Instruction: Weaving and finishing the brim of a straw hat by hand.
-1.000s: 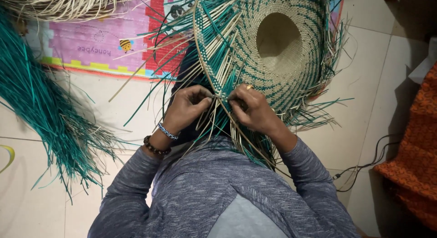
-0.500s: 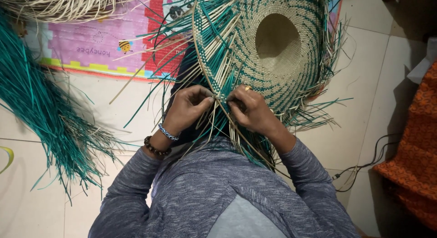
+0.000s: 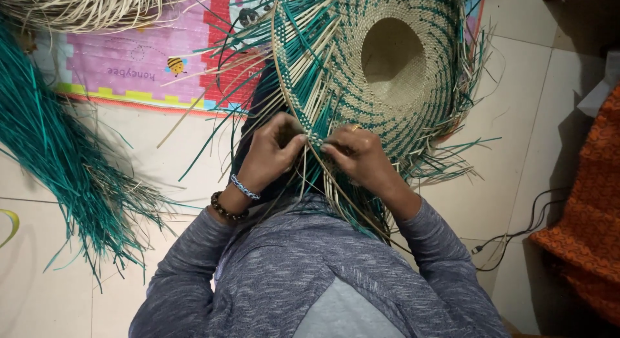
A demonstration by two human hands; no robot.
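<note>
A half-woven hat [image 3: 394, 60] of pale straw and teal strips lies crown-down before me, with loose strands sticking out all round its brim. My left hand [image 3: 274, 150], with two bracelets at the wrist, pinches strands at the brim's near edge. My right hand [image 3: 358, 154], wearing a ring, grips the strands just beside it. The fingertips of both hands almost meet at the woven edge [image 3: 313, 139]. Long pale and teal strands run down from there over my lap.
A thick bundle of teal strips [image 3: 58, 163] lies on the tiled floor at the left. Pale straw [image 3: 84, 5] is heaped at the top left on a colourful play mat [image 3: 142, 66]. An orange cloth [image 3: 581, 209] and a black cable [image 3: 523, 234] lie at the right.
Both hands stay at the same spot on the brim, with only small finger movements on the strands. The hat has barely shifted.
</note>
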